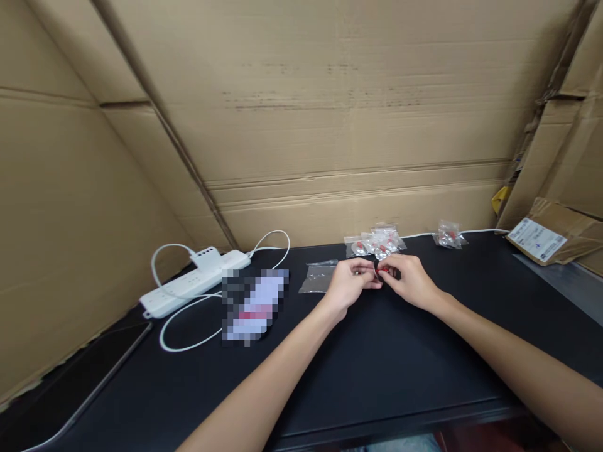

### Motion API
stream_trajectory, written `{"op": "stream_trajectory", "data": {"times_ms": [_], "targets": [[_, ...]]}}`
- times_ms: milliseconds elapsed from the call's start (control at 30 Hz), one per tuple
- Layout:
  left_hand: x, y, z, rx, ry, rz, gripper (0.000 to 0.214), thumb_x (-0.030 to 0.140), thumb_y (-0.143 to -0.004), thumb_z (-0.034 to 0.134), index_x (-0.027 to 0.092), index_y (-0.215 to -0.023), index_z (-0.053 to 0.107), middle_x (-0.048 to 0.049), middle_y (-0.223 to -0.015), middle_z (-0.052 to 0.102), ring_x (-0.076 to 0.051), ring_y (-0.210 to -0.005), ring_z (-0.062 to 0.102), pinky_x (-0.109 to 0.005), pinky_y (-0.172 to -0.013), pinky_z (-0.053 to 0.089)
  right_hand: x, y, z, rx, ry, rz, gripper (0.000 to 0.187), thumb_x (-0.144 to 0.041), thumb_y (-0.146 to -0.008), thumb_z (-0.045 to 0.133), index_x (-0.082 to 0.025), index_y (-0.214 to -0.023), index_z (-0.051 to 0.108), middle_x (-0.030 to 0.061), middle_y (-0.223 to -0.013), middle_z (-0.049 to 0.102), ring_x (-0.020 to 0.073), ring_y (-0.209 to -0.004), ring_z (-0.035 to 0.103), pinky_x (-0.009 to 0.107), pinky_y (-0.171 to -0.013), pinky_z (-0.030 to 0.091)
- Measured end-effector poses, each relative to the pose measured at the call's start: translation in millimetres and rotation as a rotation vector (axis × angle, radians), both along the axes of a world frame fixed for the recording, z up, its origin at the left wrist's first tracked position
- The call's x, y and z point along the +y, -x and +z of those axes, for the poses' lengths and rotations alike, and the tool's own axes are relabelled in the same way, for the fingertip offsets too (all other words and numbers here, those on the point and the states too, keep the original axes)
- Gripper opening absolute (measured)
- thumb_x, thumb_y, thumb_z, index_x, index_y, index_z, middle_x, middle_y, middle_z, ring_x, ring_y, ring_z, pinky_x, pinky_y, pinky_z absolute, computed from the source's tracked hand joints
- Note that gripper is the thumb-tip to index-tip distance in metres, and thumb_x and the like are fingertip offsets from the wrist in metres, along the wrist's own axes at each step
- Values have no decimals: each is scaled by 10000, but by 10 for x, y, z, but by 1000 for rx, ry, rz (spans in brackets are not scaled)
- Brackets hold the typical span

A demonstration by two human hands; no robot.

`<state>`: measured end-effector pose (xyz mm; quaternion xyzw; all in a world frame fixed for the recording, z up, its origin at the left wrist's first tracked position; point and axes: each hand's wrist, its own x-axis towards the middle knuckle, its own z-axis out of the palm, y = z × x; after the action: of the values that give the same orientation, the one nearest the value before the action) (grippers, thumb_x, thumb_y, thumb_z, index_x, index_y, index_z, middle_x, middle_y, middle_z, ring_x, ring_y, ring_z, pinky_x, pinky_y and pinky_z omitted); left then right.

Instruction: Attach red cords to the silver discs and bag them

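My left hand (351,280) and my right hand (411,278) meet above the black table (377,370), fingers pinched together on a small red and silver part (380,269) held between them. Just behind the hands lies a pile of small clear bags (377,243) with red and silver parts inside. A flat, seemingly empty clear bag (319,277) lies left of my left hand. One more small filled bag (448,234) sits further right near the cardboard wall.
A white power strip (193,280) with looping white cables lies at the left. A blurred flat object (254,305) rests beside it. Cardboard walls (330,125) enclose the table at the back and sides. A labelled cardboard box (546,238) stands at the right.
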<state>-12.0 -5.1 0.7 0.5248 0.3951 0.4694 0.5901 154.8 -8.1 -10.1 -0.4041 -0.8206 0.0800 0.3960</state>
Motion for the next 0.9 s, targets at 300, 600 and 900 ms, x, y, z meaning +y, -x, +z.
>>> {"op": "stream_trajectory", "data": {"times_ms": [300,600,900], "targets": [[10,4,-10,33,-15,33,99,28,-694,668,81,-775,648,-38,-684,629,-132,-574,641,-297,-624,576,-21,26,7,2,11,0,124,-94,-826,548,-171,-810,644,9,-705,616,122,-613,535,239,-610,425],[11,8,-18,68,-42,22,116,14,-696,631,89,-780,655,-42,-684,647,-133,-583,640,-284,-626,563,-30,44,34,53,51,7,121,-81,-787,568,-167,-780,653,12,-712,649,118,-602,564,230,-600,438],[13,28,-34,89,-105,3,199,-3,-670,601,115,-801,693,-40,-719,667,-132,-654,629,-266,-667,543,-61,86,39,126,121,12,99,-94,-760,569,-170,-761,633,-7,-661,620,97,-534,515,209,-531,422]]}}
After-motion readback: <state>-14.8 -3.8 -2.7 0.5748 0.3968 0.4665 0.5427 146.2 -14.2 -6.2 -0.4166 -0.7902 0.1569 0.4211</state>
